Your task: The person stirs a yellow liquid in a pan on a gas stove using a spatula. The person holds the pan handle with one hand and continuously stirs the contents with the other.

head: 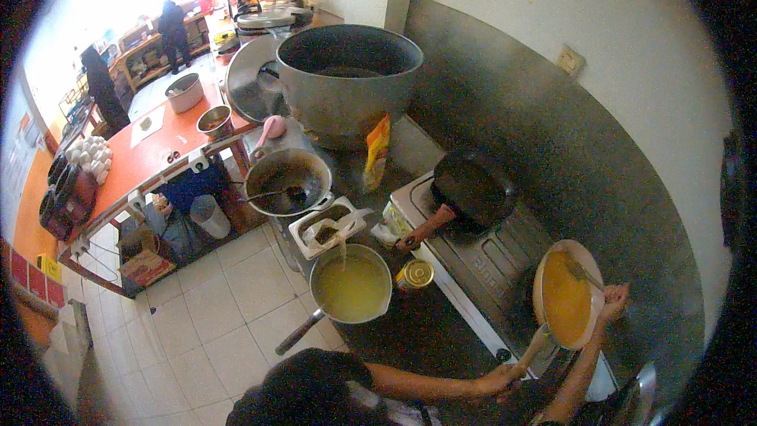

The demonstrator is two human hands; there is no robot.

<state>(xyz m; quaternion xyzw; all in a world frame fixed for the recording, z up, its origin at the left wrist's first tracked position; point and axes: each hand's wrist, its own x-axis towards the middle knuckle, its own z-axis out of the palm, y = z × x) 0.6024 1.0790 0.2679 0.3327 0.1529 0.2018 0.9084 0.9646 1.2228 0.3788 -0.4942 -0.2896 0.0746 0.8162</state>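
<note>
At the lower right a frying pan (568, 296) with a pale rim holds a yellow-orange mixture, over the right end of a gas stove (491, 260). My left hand (502, 380) is closed around the pan's light-coloured handle. In my right hand (615, 302), on the pan's far right side, is a utensil whose flat end lies in the mixture. A dark pan (473, 192) with a reddish-brown handle sits on the stove's other end. Left of the stove stand a gold-lidded can (416, 274) and a saucepan of yellowish liquid (350, 284).
A large metal pot (349, 89), a yellow pouch (377, 151), a wok (288, 182) and a rectangular container (328, 226) stand on the counter. An orange table (148, 154) carries bowls and eggs (89, 157). Two people (173, 35) are in the far background. A metal backsplash (532, 112) borders the stove.
</note>
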